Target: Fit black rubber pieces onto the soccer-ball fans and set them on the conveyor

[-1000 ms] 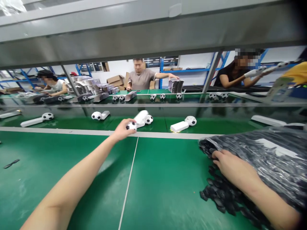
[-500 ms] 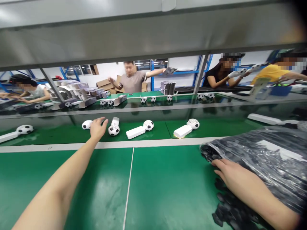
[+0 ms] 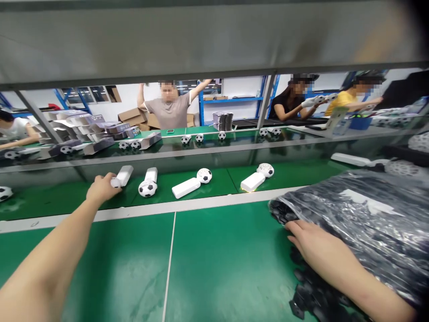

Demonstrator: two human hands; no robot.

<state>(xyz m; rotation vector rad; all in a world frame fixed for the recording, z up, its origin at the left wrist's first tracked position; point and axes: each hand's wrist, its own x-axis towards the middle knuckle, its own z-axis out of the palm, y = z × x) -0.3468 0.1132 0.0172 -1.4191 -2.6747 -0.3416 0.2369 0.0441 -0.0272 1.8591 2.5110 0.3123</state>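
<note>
My left hand (image 3: 102, 188) is closed round the ball end of a white football-patterned device (image 3: 125, 175) on the green belt (image 3: 224, 179). Right of it lie three more such devices: one pointing away (image 3: 148, 188), one slanted (image 3: 187, 187), and one with a faint yellow glow at its base (image 3: 253, 182). My right hand (image 3: 310, 237) rests at the mouth of a clear plastic bag (image 3: 362, 210) full of black pieces, its fingertips against them; what they grip, if anything, is hidden. Loose black pieces (image 3: 315, 290) lie below that hand.
A grey metal shelf (image 3: 201, 44) crosses above. Beyond the belt, a second line carries more football devices (image 3: 221, 136) and open boxes (image 3: 100, 145). Several people sit or stand across it, one with raised arms (image 3: 169, 109). Another white device (image 3: 351, 159) lies behind the bag.
My left hand has moved left and closed on the device's ball end. The view has shifted right. The person across has raised both arms. My right hand stays at the bag.
</note>
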